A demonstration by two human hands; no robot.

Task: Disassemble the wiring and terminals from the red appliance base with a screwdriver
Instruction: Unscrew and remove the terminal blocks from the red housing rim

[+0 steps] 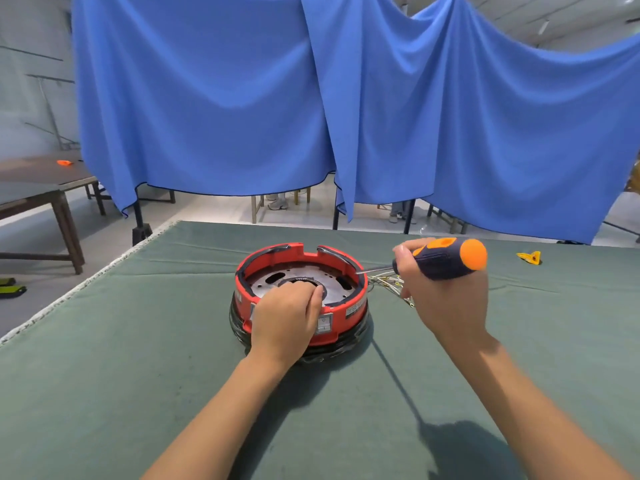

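You're working at a green-clothed counter (138,341), blue drapes (207,98) behind; left hand (287,315) curling into red base (346,327), right hand (446,299) gripping screwdriver (446,258)

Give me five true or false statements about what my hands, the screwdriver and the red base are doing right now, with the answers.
1. The right hand holds the screwdriver. True.
2. The left hand lies flat on the table. False: it reaches into the red base.
3. The wires lie right of the base. True.
4. The screwdriver handle is all green. False: orange and dark.
5. The base is tipped on its side. False: it sits with its opening up.
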